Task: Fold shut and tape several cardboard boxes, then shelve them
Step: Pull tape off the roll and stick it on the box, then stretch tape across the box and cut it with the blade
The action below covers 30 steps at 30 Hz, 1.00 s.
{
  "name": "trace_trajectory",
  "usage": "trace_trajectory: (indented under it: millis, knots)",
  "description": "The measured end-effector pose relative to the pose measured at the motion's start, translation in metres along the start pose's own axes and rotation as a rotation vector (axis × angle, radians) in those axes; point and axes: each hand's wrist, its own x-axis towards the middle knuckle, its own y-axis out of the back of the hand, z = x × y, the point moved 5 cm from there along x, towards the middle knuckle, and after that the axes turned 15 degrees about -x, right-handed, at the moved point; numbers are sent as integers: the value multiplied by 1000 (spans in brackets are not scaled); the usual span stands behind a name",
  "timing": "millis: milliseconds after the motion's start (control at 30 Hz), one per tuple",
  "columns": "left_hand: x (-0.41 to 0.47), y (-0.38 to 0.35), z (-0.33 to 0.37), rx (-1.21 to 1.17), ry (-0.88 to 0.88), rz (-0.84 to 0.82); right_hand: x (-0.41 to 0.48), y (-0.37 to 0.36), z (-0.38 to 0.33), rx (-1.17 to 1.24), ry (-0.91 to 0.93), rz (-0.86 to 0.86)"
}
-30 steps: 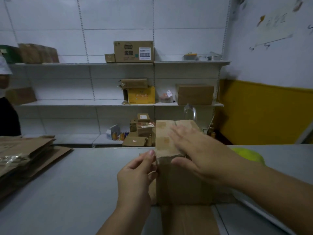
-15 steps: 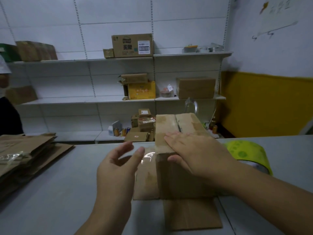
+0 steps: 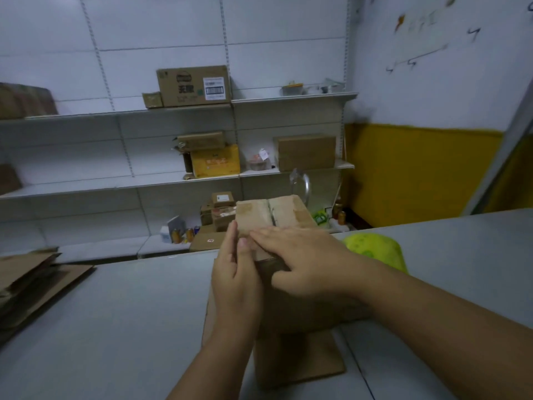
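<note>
At centre frame, on the smooth grey table (image 3: 115,327), a tall cardboard box (image 3: 300,310): plain matte brown, unprinted, top flaps folded shut with a dark seam between them, one loose flap lying flat on the tabletop at its near foot. Flat on the top flaps, right hand (image 3: 308,264), fingers straight and pressing, thumb down on the near face, grasping nothing. Against the box's left side, left hand (image 3: 236,281), palm inward, fingers straight and together, released, gripping nothing.

Just right of the box, partly behind the right wrist, a glossy yellow-green tape roll (image 3: 375,249) with faint darker spots. At lower left, a stack of flattened cardboard (image 3: 34,275), edges ragged.

Behind, on white metal shelving (image 3: 86,186): upper centre, a brown carton (image 3: 193,86) with a white barcode label and dark printed characters, too blurred to read. Below it, a yellow carton (image 3: 216,161) with reddish print, unreadable; to its right, a plain brown carton (image 3: 305,153). Lower down, a small box (image 3: 222,199) with a white label. On the white wall at upper right, scrawled marks, illegible.
</note>
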Motion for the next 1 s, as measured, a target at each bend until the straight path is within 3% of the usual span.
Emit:
trace_trajectory:
  millis: [133, 167, 233, 300, 333, 367, 400, 467, 533, 633, 733, 833, 1000]
  knots:
    - [2, 2, -4, 12, 9, 0, -6, 9, 10, 525, -20, -26]
    - [1, 4, -7, 16, 22, 5, -12, 19, 17, 688, -48, 75]
    - [0, 8, -11, 38, 55, 7, -39, 43, 46, 891, -177, 470]
    - [0, 9, -16, 46, 98, 6, -79, 42, 86, 926, -386, 765]
    - [1, 9, -18, 49, 107, 9, -99, 29, 105, 835, -525, 780]
    - [2, 10, -20, 54, 114, 8, -117, 9, 122, 659, -651, 688]
    - [3, 12, -23, 57, 118, 8, -132, -19, 133, 474, -715, 490]
    - [7, 15, -26, 61, 120, 19, -158, -72, 133, 217, -675, 53]
    - [9, 15, -24, 42, 115, 48, -174, -102, 120, 78, -569, -97]
    - [10, 18, -11, -55, 74, 163, -179, -98, 112, 9, -601, 19]
    - [20, 32, 11, -71, 6, 230, -185, -91, 121, -7, -712, 25]
    - [50, 58, 13, -122, 36, 227, -182, -64, 125, 110, -788, 174]
    - [101, 86, 13, -155, 142, 44, -108, 10, 65, 368, -564, 503]
